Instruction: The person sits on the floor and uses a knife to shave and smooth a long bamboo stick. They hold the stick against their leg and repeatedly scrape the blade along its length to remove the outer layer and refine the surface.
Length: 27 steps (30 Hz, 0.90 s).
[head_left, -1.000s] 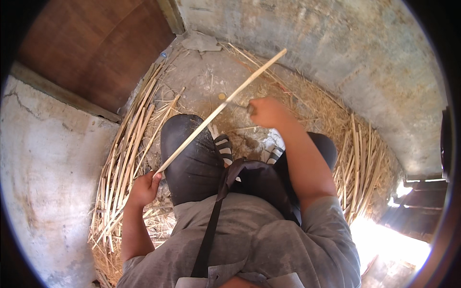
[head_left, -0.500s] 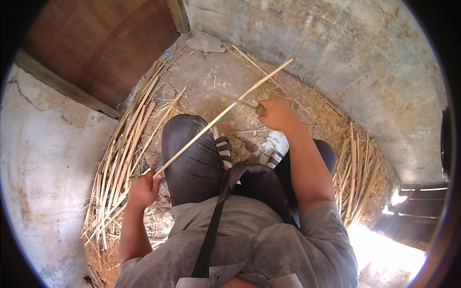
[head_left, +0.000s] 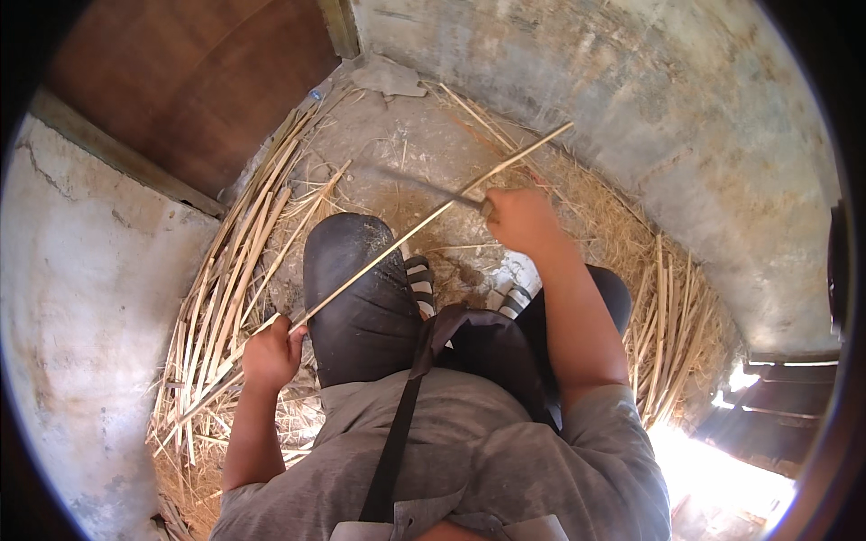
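A long, thin pale strip [head_left: 383, 255], looking like split bamboo, slants across my right-angled left knee from lower left to upper right. My left hand [head_left: 272, 354] is closed around its near end, thumb along it. Ahead of my knees, my right hand [head_left: 520, 219] grips the handle of a knife. The knife's long dark blade [head_left: 417, 182], smeared by motion, points to the left and crosses the strip near its far part. Whether blade and strip touch, I cannot tell for certain.
Bundles of pale strips [head_left: 230, 270] lie along the left wall, and more strips [head_left: 666, 316] lie at the right. Fine shavings [head_left: 595, 203] heap against the stained wall [head_left: 613, 81]. A brown door panel [head_left: 198, 90] stands at the upper left. A flat stone [head_left: 390, 77] lies in the far corner.
The knife blade now reaches across the strip, farther left than before. The strip's far end has shifted a little right and down, and its narrower side seems to face up.
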Each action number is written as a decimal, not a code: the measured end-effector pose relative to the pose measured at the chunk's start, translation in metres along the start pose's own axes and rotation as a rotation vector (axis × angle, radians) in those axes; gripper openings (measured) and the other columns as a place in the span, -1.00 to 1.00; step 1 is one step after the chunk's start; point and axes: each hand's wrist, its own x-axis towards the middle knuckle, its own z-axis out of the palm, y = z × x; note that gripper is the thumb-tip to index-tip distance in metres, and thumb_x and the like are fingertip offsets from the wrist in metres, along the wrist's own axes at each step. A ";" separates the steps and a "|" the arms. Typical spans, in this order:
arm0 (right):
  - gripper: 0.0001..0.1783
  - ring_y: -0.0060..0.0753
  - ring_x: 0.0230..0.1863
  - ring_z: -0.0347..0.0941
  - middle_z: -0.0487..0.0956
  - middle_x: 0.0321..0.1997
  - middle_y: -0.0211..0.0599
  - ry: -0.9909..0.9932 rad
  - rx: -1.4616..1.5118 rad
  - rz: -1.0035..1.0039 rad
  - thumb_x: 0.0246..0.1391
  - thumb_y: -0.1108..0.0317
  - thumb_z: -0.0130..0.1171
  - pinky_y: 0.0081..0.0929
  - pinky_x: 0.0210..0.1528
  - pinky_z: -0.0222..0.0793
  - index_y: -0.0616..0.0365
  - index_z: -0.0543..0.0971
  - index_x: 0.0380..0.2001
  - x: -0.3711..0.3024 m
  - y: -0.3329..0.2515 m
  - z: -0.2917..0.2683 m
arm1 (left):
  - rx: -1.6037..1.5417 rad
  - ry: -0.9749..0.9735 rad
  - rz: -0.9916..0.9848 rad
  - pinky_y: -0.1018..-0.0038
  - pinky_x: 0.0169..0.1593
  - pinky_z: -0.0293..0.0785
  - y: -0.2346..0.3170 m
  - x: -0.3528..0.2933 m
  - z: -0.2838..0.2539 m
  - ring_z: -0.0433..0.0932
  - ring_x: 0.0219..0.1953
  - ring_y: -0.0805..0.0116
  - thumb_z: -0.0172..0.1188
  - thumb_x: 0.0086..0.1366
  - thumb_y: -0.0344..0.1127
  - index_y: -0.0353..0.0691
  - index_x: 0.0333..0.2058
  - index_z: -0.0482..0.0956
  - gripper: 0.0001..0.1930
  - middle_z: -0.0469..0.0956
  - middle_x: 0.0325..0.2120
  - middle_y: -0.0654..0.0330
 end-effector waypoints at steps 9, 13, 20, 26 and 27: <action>-0.66 0.21 -0.08 0.60 0.67 -0.18 0.14 0.186 0.450 0.361 -0.02 0.25 0.20 -0.02 -0.06 0.52 0.14 0.64 -0.16 0.018 0.076 0.008 | 0.010 -0.039 -0.001 -0.05 -0.40 0.48 -0.006 0.004 0.006 0.60 -0.46 -0.27 0.09 0.45 0.08 -0.20 -0.28 0.50 -0.59 0.57 -0.60 -0.12; -0.63 0.24 -0.10 0.58 0.65 -0.22 0.14 0.162 0.268 0.139 -0.05 0.22 0.24 0.00 -0.07 0.51 0.16 0.63 -0.17 0.009 0.051 0.023 | -0.055 -0.086 0.011 -0.06 -0.39 0.48 -0.005 0.007 -0.001 0.60 -0.44 -0.27 0.06 0.47 0.09 -0.22 -0.29 0.50 -0.57 0.58 -0.57 -0.14; -0.58 0.15 -0.13 0.61 0.67 -0.23 0.04 -0.045 0.194 -0.029 -0.07 0.19 0.29 -0.03 -0.08 0.50 0.15 0.64 -0.12 0.018 0.028 0.022 | -0.036 -0.038 0.018 -0.07 -0.37 0.47 -0.006 0.005 -0.005 0.59 -0.42 -0.29 0.07 0.47 0.07 -0.23 -0.32 0.52 -0.57 0.57 -0.57 -0.15; -0.56 0.08 -0.10 0.63 0.69 -0.19 0.01 0.038 0.442 0.280 -0.06 0.18 0.29 -0.04 -0.04 0.51 0.13 0.64 -0.08 0.017 0.061 0.014 | -0.065 -0.058 0.015 -0.06 -0.36 0.47 -0.001 0.009 -0.009 0.59 -0.42 -0.29 0.08 0.46 0.07 -0.24 -0.32 0.52 -0.57 0.57 -0.57 -0.15; -0.56 0.09 -0.09 0.62 0.68 -0.19 0.03 0.030 0.415 0.258 -0.06 0.18 0.28 -0.05 -0.03 0.51 0.13 0.64 -0.09 0.014 0.056 0.013 | -0.069 -0.063 0.018 -0.06 -0.36 0.47 -0.001 0.009 -0.010 0.60 -0.42 -0.29 0.08 0.46 0.07 -0.24 -0.32 0.52 -0.57 0.57 -0.57 -0.15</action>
